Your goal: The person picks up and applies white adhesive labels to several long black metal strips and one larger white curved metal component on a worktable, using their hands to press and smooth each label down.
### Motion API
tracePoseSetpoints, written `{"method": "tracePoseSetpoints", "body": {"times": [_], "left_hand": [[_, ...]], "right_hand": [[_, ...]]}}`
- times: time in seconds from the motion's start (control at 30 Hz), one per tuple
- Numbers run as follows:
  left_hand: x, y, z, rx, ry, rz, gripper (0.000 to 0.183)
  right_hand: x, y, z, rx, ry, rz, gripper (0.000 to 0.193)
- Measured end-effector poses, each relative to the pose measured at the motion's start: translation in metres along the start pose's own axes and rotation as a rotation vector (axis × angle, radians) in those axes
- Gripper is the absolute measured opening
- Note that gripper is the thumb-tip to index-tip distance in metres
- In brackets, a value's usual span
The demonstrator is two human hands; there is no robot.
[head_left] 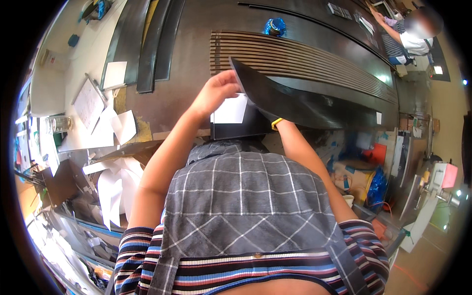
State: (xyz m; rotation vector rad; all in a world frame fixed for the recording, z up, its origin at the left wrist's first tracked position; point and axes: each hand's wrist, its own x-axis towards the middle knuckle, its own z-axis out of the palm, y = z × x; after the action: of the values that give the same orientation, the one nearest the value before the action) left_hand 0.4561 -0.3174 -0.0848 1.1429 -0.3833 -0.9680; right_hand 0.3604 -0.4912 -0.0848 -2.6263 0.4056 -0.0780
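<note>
A long, glossy black panel is raised and tilted above the front of the dark workbench, its left end bent upward. My left hand is closed at that left end, thumb and fingers against the edge. Below the panel's middle is my right wrist with a yellow band; the panel hides the hand and its fingers. A small white label is on the panel's right end. Beneath my left hand a white paper sheet lies on another black panel.
Behind the raised panel, several narrow dark strips lie side by side. A blue foil-wrapped roll stands beyond them. At left are long black boards and loose papers. A co-worker is at the far right.
</note>
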Motion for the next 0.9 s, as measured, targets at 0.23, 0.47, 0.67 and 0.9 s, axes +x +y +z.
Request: {"method": "tracePoseSetpoints", "body": {"times": [0.23, 0.47, 0.67, 0.9], "left_hand": [[-0.018, -0.042, 0.002, 1.071, 0.317, 0.213, 0.034], [0.006, -0.036, 0.02, 1.241, 0.274, 0.265, 0.031], [0.014, -0.041, 0.011, 1.333, 0.116, 0.393, 0.007], [-0.126, 0.019, -0.022, 0.952, -0.058, 0.125, 0.008]], "right_hand": [[0.003, 0.009, 0.006, 0.052, -0.085, -0.109, 0.028], [0.009, 0.051, 0.023, 0.074, -0.123, -0.147, 0.028], [0.017, 0.063, 0.0, 0.625, -0.21, 0.105, 0.024], [0.018, 0.09, 0.014, 1.14, -0.048, 0.29, 0.021]]}}
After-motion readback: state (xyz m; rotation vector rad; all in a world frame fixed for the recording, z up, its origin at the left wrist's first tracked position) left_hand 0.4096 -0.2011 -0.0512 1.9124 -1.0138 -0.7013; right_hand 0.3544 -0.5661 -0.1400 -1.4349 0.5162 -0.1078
